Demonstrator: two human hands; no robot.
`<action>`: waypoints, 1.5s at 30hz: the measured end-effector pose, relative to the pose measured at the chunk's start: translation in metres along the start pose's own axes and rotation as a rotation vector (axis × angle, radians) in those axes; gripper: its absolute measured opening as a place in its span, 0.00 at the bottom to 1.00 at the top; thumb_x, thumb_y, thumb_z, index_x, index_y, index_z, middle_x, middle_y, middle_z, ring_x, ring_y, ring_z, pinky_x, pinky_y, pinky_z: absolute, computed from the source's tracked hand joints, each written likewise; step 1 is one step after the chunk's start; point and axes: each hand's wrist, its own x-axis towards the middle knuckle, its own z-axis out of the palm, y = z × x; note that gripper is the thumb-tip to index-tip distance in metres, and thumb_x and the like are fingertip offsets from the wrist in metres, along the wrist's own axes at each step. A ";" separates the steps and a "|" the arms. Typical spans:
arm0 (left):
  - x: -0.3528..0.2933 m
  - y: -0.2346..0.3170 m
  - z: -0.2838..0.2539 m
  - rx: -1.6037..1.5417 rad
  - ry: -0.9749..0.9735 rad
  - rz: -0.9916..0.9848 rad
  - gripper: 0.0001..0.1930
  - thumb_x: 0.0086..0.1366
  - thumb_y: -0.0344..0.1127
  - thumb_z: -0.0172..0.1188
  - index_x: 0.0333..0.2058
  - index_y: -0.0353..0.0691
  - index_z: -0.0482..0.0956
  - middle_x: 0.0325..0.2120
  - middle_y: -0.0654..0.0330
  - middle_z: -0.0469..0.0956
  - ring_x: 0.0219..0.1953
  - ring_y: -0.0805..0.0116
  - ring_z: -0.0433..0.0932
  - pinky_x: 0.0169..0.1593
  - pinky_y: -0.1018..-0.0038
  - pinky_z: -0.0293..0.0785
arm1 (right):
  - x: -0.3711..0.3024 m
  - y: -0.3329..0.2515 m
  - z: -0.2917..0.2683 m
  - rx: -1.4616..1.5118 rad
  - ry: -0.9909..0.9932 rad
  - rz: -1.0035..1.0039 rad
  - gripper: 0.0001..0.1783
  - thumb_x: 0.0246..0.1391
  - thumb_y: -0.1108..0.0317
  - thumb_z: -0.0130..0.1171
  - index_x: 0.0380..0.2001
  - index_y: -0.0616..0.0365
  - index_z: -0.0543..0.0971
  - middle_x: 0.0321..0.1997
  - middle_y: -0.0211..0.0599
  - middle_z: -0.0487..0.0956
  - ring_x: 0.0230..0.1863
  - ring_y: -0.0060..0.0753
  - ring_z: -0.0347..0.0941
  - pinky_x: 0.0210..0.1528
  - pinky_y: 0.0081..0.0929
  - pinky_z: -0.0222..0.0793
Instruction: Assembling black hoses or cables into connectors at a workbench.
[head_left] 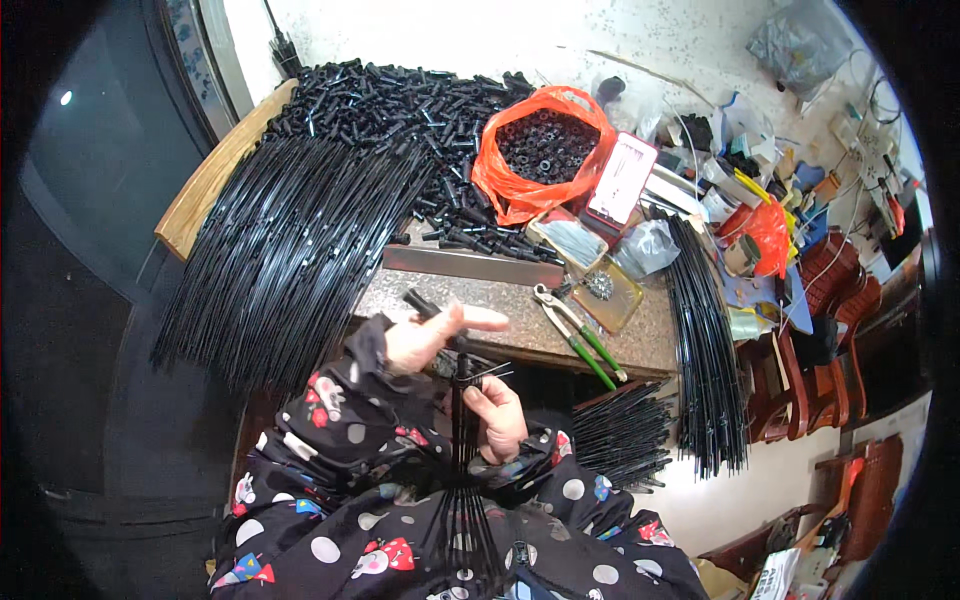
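Observation:
My left hand [415, 342] is above my lap, slightly blurred, its index finger stretched to the right. A short black plastic tube [420, 301] sticks out of its grip on the far side. Just below, my right hand [500, 418] is closed around a bundle of thin black rods [464, 425] joined at a black top piece. The rods hang down and fan out over my lap. Thin pale wires [492, 371] poke out beside my right thumb. How the fingers wrap behind the bundle is hidden.
A stone-topped table holds a heap of black plastic tubes [380, 100], long black rods [290, 240], a red bag [490, 170] of small black rings, a phone [622, 180], a metal bar [470, 268] and green-handled pincers [580, 338]. More rods [708, 350] hang at the right edge.

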 end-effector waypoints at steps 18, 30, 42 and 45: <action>-0.007 0.018 -0.012 0.033 0.143 -0.115 0.16 0.56 0.24 0.53 0.45 0.33 0.68 0.35 0.57 0.75 0.40 0.71 0.73 0.48 0.73 0.67 | 0.009 -0.002 -0.005 0.035 0.007 0.066 0.05 0.52 0.71 0.53 0.31 0.61 0.72 0.28 0.33 0.76 0.26 0.21 0.71 0.31 0.19 0.68; -0.011 0.009 -0.009 0.336 0.221 -0.013 0.14 0.55 0.26 0.57 0.41 0.33 0.68 0.28 0.60 0.75 0.33 0.76 0.72 0.39 0.78 0.68 | 0.017 -0.002 -0.006 0.044 -0.021 0.098 0.05 0.51 0.70 0.54 0.27 0.58 0.70 0.29 0.36 0.76 0.28 0.24 0.72 0.32 0.22 0.70; -0.030 0.001 0.009 0.161 0.372 -0.023 0.09 0.55 0.27 0.56 0.34 0.35 0.68 0.23 0.64 0.71 0.23 0.78 0.68 0.27 0.81 0.64 | 0.012 0.001 -0.008 0.037 -0.120 0.142 0.07 0.49 0.67 0.57 0.30 0.58 0.72 0.27 0.34 0.76 0.25 0.23 0.72 0.29 0.20 0.69; -0.029 0.019 0.014 0.896 0.304 0.193 0.09 0.53 0.31 0.59 0.29 0.34 0.69 0.18 0.63 0.69 0.20 0.77 0.67 0.24 0.80 0.63 | 0.009 0.000 -0.011 0.029 -0.152 0.139 0.09 0.49 0.66 0.57 0.30 0.58 0.72 0.27 0.34 0.76 0.26 0.22 0.72 0.30 0.20 0.69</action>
